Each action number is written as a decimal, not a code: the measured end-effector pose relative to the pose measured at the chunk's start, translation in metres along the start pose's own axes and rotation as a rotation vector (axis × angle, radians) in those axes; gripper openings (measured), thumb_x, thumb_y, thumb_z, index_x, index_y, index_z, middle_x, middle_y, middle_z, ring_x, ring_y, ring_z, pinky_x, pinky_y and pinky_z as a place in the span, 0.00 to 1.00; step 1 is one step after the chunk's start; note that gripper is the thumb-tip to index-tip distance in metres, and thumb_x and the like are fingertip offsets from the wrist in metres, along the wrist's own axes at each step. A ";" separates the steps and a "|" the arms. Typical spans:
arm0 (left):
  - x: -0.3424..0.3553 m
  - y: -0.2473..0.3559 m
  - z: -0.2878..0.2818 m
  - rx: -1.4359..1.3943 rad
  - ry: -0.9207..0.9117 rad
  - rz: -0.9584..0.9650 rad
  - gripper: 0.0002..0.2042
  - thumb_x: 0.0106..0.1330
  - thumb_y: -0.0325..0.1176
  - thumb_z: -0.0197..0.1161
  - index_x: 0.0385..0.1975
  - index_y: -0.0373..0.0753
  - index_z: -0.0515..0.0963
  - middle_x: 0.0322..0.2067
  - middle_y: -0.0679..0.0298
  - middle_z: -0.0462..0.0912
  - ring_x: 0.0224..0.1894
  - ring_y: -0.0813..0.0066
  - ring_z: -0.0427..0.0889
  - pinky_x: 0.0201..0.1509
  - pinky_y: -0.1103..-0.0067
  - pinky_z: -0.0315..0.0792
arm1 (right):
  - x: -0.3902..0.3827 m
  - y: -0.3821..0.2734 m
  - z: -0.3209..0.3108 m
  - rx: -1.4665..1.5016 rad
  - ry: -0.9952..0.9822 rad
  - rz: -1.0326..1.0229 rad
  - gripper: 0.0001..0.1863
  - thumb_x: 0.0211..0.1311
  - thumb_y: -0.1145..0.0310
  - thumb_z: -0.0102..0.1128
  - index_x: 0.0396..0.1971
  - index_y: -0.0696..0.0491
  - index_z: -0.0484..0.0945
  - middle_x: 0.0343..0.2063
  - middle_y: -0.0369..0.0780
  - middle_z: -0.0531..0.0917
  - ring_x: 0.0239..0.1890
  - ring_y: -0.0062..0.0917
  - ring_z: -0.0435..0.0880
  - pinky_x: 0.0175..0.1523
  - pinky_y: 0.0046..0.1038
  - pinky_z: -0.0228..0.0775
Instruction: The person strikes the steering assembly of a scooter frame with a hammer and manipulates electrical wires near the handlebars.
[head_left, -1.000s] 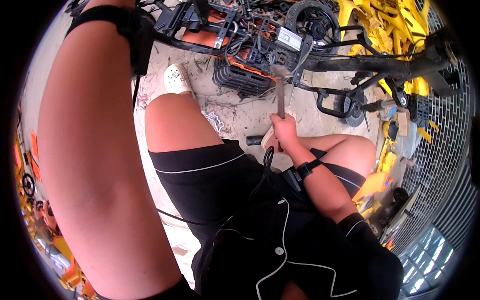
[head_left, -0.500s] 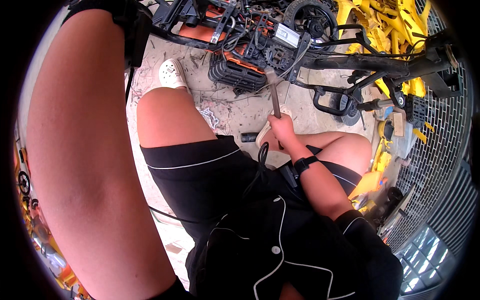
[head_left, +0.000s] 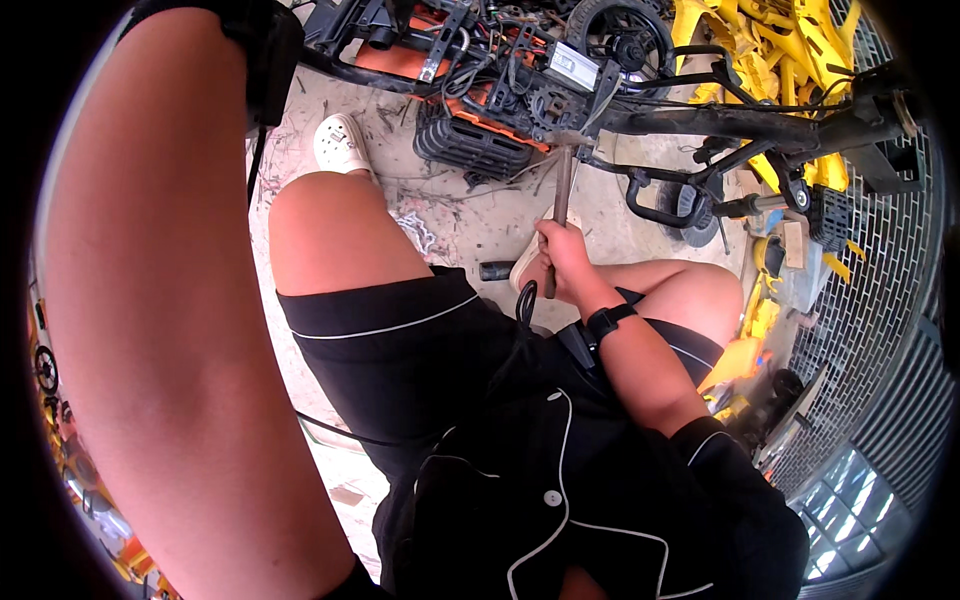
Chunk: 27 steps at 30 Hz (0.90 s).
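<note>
My right hand (head_left: 566,250), a black band on its wrist, is wrapped round the brown handle of a hammer-like tool (head_left: 562,190). The tool's far end meets the stripped frame of a two-wheeler (head_left: 720,124) beside a black sprocket-like part (head_left: 553,106); its head is hard to make out there. My left forearm (head_left: 180,300) fills the left side, with a black strap near its upper end. The left hand lies beyond the picture. Nearest the tool on the frame are a silver box (head_left: 575,68), cables and a black ribbed case (head_left: 470,140) with orange trim.
A black wheel (head_left: 622,45) lies behind the frame. Yellow plastic panels (head_left: 800,50) are heaped at the far right, beside a brick-patterned wall (head_left: 880,260). A short black cylinder (head_left: 495,271) and a crumpled chain-like strip (head_left: 415,232) lie on the littered floor between my legs.
The tool, blurred and tilted left before, now stands straighter, its far end slightly to the right against the frame. My right hand has barely shifted.
</note>
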<state>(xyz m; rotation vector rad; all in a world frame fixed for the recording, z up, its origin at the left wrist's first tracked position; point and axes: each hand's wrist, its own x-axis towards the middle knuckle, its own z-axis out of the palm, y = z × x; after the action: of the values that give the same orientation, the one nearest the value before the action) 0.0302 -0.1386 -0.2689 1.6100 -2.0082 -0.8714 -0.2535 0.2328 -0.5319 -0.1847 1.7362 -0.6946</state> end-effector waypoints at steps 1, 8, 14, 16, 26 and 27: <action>0.000 -0.001 0.000 -0.001 0.003 0.002 0.12 0.55 0.36 0.65 0.25 0.30 0.81 0.21 0.61 0.81 0.22 0.72 0.78 0.28 0.77 0.73 | -0.005 -0.006 0.004 0.073 -0.028 0.054 0.14 0.60 0.63 0.59 0.18 0.48 0.68 0.11 0.30 0.66 0.11 0.17 0.63 0.16 0.24 0.53; -0.001 0.003 -0.002 0.053 0.001 0.005 0.13 0.54 0.38 0.65 0.25 0.30 0.81 0.21 0.60 0.81 0.22 0.72 0.78 0.28 0.76 0.73 | 0.000 -0.002 -0.005 -0.072 0.077 -0.042 0.12 0.61 0.64 0.58 0.21 0.50 0.69 0.12 0.31 0.67 0.11 0.17 0.63 0.16 0.25 0.54; -0.006 0.011 -0.004 0.111 -0.013 -0.008 0.13 0.54 0.38 0.64 0.23 0.31 0.81 0.21 0.60 0.81 0.22 0.71 0.79 0.28 0.76 0.73 | -0.013 -0.015 0.004 0.126 0.031 -0.402 0.13 0.65 0.64 0.58 0.23 0.52 0.69 0.12 0.31 0.67 0.11 0.17 0.64 0.16 0.25 0.56; 0.000 0.004 -0.001 0.065 -0.009 -0.006 0.13 0.55 0.38 0.64 0.24 0.31 0.81 0.20 0.60 0.81 0.22 0.71 0.79 0.28 0.76 0.73 | -0.018 -0.035 0.003 0.165 0.024 -0.657 0.14 0.67 0.64 0.57 0.22 0.52 0.67 0.12 0.32 0.67 0.10 0.17 0.63 0.15 0.25 0.55; -0.003 -0.001 -0.006 0.012 -0.057 0.045 0.13 0.56 0.38 0.63 0.26 0.30 0.81 0.21 0.60 0.81 0.21 0.72 0.78 0.27 0.76 0.73 | -0.042 -0.102 -0.001 0.002 -0.056 -0.959 0.19 0.71 0.64 0.52 0.17 0.50 0.65 0.10 0.34 0.66 0.12 0.19 0.64 0.19 0.25 0.59; 0.009 -0.007 -0.004 0.087 -0.024 -0.094 0.15 0.57 0.39 0.63 0.26 0.30 0.81 0.22 0.60 0.81 0.22 0.72 0.79 0.28 0.76 0.74 | -0.037 -0.093 0.006 -0.066 0.012 -0.888 0.21 0.70 0.60 0.56 0.16 0.51 0.67 0.11 0.33 0.68 0.12 0.18 0.64 0.18 0.26 0.58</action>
<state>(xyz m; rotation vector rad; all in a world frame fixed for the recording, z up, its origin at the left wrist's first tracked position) 0.0357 -0.1495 -0.2716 1.7619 -2.0267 -0.8509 -0.2585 0.1726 -0.4517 -1.0359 1.6520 -1.2646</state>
